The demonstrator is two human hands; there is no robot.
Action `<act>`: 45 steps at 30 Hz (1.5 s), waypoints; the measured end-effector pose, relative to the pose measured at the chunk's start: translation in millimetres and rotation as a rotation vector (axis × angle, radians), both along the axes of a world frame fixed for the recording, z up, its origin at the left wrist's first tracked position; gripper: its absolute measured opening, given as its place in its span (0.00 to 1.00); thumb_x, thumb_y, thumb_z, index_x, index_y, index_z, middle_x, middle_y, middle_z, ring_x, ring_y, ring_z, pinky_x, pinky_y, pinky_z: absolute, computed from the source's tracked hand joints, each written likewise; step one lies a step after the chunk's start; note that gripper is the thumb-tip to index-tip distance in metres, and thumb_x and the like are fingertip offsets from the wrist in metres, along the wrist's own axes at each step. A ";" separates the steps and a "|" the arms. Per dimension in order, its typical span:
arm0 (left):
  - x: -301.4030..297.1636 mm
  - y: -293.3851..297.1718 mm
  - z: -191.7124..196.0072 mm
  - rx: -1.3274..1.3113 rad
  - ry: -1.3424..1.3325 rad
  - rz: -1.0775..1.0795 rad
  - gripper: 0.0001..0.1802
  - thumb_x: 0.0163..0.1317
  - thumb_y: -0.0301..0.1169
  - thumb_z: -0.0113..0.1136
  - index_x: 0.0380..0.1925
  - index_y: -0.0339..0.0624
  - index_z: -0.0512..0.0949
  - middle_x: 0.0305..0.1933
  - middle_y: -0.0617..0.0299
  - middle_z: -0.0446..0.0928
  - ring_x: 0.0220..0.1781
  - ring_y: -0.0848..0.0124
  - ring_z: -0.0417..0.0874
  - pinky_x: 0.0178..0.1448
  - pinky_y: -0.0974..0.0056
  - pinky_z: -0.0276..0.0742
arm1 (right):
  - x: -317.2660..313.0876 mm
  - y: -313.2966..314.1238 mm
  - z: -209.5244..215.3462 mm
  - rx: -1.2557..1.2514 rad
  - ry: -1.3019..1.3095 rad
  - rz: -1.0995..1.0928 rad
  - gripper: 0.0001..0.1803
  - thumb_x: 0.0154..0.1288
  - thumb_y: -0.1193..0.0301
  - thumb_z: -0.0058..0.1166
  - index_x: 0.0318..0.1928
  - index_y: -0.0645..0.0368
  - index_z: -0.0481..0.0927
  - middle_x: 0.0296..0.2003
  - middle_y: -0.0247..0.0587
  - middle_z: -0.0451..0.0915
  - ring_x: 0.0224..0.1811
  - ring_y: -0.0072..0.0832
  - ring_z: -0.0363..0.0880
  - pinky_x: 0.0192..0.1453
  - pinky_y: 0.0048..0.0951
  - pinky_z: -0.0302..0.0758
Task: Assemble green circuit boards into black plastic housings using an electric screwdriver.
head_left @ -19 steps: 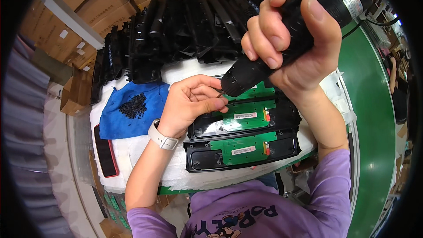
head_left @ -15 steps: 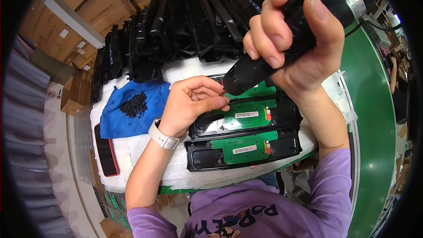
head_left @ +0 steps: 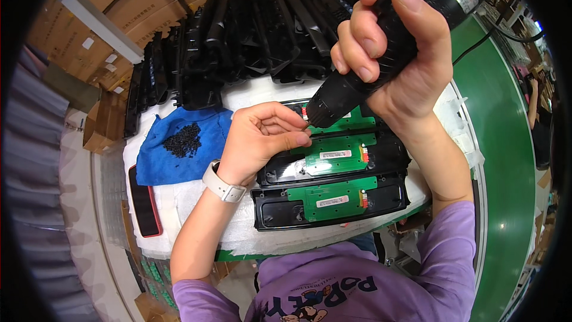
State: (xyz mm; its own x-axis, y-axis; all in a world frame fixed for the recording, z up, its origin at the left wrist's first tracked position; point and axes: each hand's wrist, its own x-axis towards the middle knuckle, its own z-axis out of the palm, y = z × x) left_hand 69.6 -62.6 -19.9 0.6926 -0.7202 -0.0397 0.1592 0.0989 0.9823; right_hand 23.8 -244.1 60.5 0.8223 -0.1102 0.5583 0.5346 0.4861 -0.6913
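Purple short-sleeved shirt point(head_left: 381, 280) with cartoon print point(head_left: 312, 312); pale buckled wrist strap point(head_left: 223, 185).

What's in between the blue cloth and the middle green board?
In the head view, the left hand lies between the blue cloth and the middle green board, then some bare black panel.

i'm on the black power driver point(head_left: 396, 36), slanting nose-down in the right hand point(head_left: 412, 83), its dark tip at the farthest of three long black panels point(head_left: 277, 211)! they lie in a row across the white-covered tabletop point(head_left: 256, 91), each bearing a green circuit board point(head_left: 333, 194); on the nearer two i spot pale labels and red-and-yellow connectors. the farthest is partly hidden.
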 end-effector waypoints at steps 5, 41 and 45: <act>-1.0 -0.4 -3.4 -0.071 0.019 0.049 0.08 0.49 0.15 0.62 0.31 0.31 0.76 0.31 0.53 0.80 0.34 0.69 0.83 0.40 0.70 0.79 | 3.2 -1.8 2.9 0.133 0.025 -0.018 0.16 0.64 0.58 0.40 0.37 0.59 0.72 0.17 0.29 0.64 0.14 0.19 0.61 0.27 0.26 0.65; 15.1 7.7 -12.2 0.390 -0.913 0.092 0.13 0.43 0.21 0.51 0.33 0.33 0.75 0.34 0.42 0.76 0.35 0.45 0.76 0.38 0.55 0.73 | 19.4 44.5 -35.8 -0.551 -0.169 -0.088 0.09 0.45 0.76 0.60 0.28 0.61 0.73 0.22 0.30 0.72 0.23 0.15 0.69 0.28 0.17 0.66; 7.9 3.8 7.7 0.361 -0.866 0.034 0.11 0.43 0.21 0.51 0.29 0.34 0.76 0.34 0.42 0.76 0.34 0.46 0.77 0.36 0.55 0.74 | 19.9 47.2 -37.0 -0.561 -0.190 -0.112 0.17 0.40 0.70 0.66 0.32 0.63 0.76 0.23 0.34 0.77 0.24 0.16 0.72 0.31 0.20 0.71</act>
State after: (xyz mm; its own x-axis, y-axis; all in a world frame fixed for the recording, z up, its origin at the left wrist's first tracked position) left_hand 77.5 -58.9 -12.2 0.6061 -0.7437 0.2821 -0.6391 -0.2442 0.7293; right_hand 43.7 -196.9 23.5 0.7026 0.1638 0.6925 0.7010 0.0081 -0.7131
